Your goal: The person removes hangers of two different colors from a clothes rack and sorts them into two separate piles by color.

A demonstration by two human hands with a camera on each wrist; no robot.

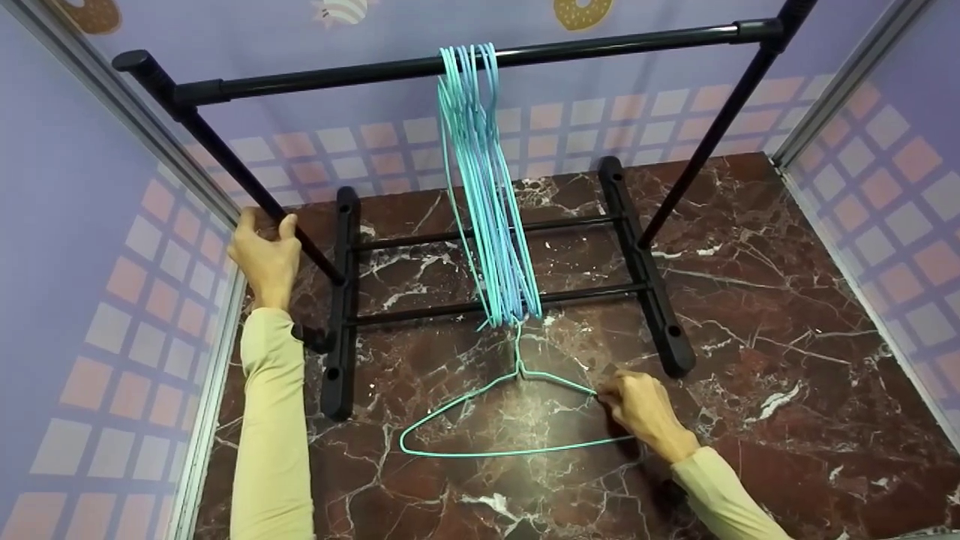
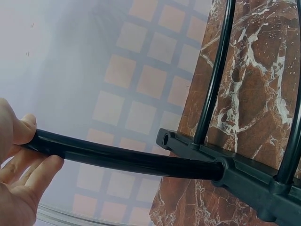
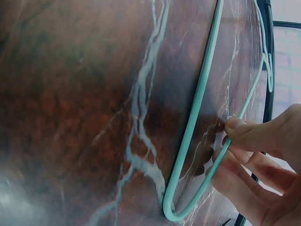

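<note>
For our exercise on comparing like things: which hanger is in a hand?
The separate turquoise hanger pinched by the right hand; unlike it, the other hangers hang bunched together on the black bar.

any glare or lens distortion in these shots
Head view: soft glare on the marble floor, showing through the held hanger; left wrist view: the black post looks bowed, likely lens distortion; right wrist view: pale glare at the lower left.

Head: high, facing forward and down over rack (image 1: 615, 46). Left wrist: close, rolled, looking along left upright (image 2: 122, 157) to its foot (image 2: 247, 181). Right wrist: low, close over floor (image 3: 70, 94), along hanger (image 3: 189, 127). Shared with head: left upright, hanger respectively.
</note>
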